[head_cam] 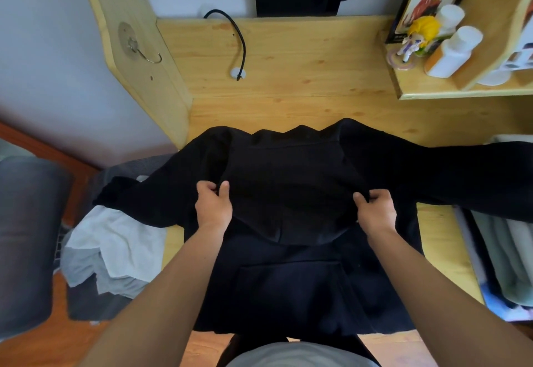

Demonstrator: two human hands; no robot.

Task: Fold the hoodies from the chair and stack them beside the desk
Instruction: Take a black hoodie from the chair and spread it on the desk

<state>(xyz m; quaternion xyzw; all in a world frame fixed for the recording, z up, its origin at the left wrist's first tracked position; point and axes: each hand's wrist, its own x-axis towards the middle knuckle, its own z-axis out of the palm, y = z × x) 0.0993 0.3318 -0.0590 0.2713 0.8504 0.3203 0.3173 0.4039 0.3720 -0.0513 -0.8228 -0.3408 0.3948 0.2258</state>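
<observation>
A black hoodie (288,288) lies spread on the wooden desk (288,78), front pocket facing up, its hem hanging over the near edge. Its hood is turned down over the chest. One sleeve trails left off the desk, the other stretches far right. My left hand (214,206) pinches the fabric at the hood's left side. My right hand (376,210) pinches it at the hood's right side. White and grey hoodies (112,251) lie heaped on the dark chair (86,306) at the left.
A black cable (240,40) curls across the back of the desk. A shelf at the right carries a figurine (418,37) and white bottles (452,52). Folded clothes (507,251) sit at the desk's right end. A metal hook (144,52) sticks out of the left side panel.
</observation>
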